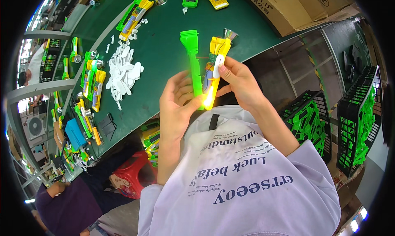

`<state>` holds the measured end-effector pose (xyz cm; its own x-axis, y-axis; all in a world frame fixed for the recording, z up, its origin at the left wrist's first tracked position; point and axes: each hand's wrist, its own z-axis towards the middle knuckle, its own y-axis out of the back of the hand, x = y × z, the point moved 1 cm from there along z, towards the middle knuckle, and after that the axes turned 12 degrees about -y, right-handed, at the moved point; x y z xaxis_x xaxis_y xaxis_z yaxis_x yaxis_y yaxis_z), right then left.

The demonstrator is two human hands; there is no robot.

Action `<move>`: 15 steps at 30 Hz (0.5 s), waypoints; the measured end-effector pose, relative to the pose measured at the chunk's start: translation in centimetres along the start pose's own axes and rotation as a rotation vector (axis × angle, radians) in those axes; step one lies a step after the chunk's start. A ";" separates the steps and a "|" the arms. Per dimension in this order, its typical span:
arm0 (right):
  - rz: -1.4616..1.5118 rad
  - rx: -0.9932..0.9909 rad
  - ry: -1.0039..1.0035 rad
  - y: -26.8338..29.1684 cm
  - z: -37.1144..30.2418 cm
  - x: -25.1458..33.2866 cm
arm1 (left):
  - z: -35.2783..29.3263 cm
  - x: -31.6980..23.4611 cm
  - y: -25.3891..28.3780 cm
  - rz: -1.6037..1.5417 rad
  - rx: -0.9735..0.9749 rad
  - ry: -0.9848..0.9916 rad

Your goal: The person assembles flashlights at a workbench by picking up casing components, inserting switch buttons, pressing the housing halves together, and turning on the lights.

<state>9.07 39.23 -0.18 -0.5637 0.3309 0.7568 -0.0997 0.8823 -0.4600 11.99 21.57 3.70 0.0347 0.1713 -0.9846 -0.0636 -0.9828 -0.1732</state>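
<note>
My left hand [177, 100] is closed around the lower part of a green flashlight shell half [191, 55], held upright. Beside it, my right hand [242, 80] grips a yellow flashlight half [219, 47]. Inside the yellow half are a green circuit board and a bluish battery, and a reflector cup [230, 34] sticks out at its top. My right thumb presses on a white oval piece [219, 65] at the yellow half's edge. A bright light glows at its lower end, near my left thumb. Thin wires run between the two halves.
On the green table [160, 51] lie a pile of white plastic pieces [123, 71] and several opened flashlights [135, 18]. A cardboard box [296, 10] stands at the far right. Black crates [308, 112] of green shells are on the right. Another person [70, 203] sits at the lower left.
</note>
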 end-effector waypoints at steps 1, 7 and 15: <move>-0.011 0.003 0.027 0.0 0.0 0.2 | 0.0 0.0 -0.1 0.026 0.026 -0.023; -0.059 0.011 0.075 -0.2 -0.1 0.6 | -0.1 0.9 -0.5 0.248 0.090 -0.066; -0.042 0.031 0.062 0.3 -0.2 1.0 | 0.1 1.2 -0.3 0.124 0.123 -0.046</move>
<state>8.66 39.86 0.57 -0.5068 0.3144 0.8026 -0.1481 0.8855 -0.4404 11.99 22.10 2.59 -0.0265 0.0549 -0.9981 -0.1867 -0.9812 -0.0490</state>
